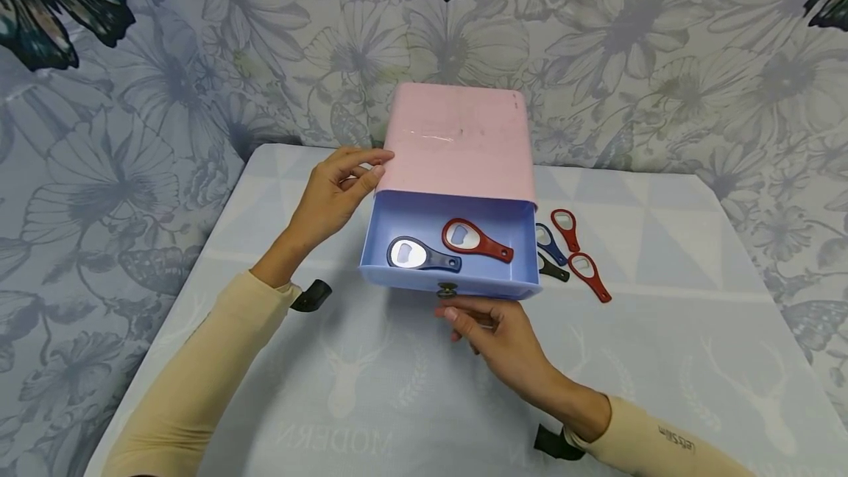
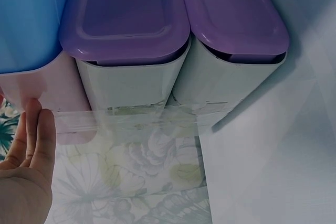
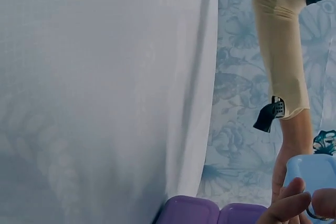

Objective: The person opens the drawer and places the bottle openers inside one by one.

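A blue drawer (image 1: pixel 450 285) stands pulled out of a pink drawer-unit housing (image 1: pixel 460 142). In it lie a dark blue bottle opener (image 1: pixel 440 260) and a red bottle opener (image 1: pixel 486 245). My left hand (image 1: pixel 338 190) rests its fingertips on the housing's left side; in the left wrist view, those fingers (image 2: pixel 46 140) look straight against the pink wall. My right hand (image 1: pixel 500 337) is at the drawer's small dark knob (image 1: pixel 447 289), curled fingers pinching it from below. The right wrist view shows those fingertips (image 3: pixel 286 208) beside the light blue drawer front (image 3: pixel 312 174), the knob mostly hidden.
Several more bottle openers lie on the table right of the unit, among them a red one (image 1: pixel 589 278) and a blue one (image 1: pixel 550 245). Purple drawers (image 2: pixel 134 24) in white housings sit beneath the blue one. A patterned cloth (image 1: pixel 397 403) covers the table.
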Available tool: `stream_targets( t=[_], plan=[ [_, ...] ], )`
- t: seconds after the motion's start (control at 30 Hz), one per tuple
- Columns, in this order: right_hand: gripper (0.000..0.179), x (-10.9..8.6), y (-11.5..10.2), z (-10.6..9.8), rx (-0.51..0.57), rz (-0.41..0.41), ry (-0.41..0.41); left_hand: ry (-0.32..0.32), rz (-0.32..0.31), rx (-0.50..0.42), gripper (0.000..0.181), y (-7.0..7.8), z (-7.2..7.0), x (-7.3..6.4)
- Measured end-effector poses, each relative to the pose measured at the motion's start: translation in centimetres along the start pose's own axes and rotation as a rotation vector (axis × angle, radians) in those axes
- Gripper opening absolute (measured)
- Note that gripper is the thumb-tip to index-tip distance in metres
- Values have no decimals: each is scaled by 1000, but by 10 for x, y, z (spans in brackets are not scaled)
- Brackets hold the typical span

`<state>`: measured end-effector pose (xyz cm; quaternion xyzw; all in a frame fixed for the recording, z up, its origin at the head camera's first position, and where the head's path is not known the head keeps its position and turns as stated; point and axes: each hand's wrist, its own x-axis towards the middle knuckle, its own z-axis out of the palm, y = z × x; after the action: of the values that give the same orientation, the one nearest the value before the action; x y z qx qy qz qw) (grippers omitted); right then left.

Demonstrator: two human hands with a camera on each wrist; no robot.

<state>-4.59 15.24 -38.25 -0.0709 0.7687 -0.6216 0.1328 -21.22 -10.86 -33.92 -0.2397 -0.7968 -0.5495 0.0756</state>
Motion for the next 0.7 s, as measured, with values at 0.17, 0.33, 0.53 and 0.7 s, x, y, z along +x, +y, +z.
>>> stream_targets(
  t=[0.17, 0.33, 0.53, 0.7],
  plan=[
    [31, 0, -2, 1, 39, 3, -8, -2, 4, -12, 30, 0, 0, 0],
    [28, 0, -6, 1, 57, -19, 5, -1, -1, -6, 30, 0, -1, 0],
    [22, 2, -12, 4, 60, -39, 29, 4, 0, -3, 30, 0, -1, 0],
    [23, 1, -16, 4, 72, -31, 53, -1, -1, -15, 30, -1, 0, 0]
  ],
)
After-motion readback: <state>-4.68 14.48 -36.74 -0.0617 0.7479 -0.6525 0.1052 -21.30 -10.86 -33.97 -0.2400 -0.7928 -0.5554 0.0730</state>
